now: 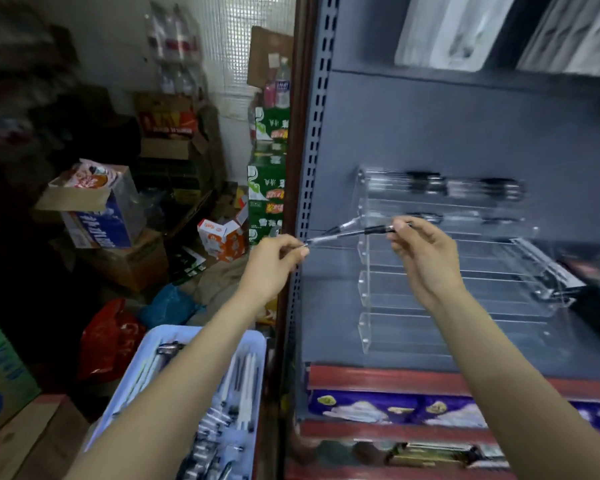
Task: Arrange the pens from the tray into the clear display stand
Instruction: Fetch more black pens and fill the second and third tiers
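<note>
Pen: one, clear barrel with black grip, held level in front of the clear stand, upper tiers. Left hand pinches its tip end; right hand pinches its far end. Tray: pale blue, below left of stand, holding more pens.

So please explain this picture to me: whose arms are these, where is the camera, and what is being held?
There is no machine. A person wears the camera on the head, so you see their own two arms. The left hand and the right hand each pinch one end of a pen, held level in front of a clear display stand on a grey shelf. The stand's top rows already hold some pens. Below the left arm, a pale blue tray holds many more pens. Boxes are piled behind.
</note>
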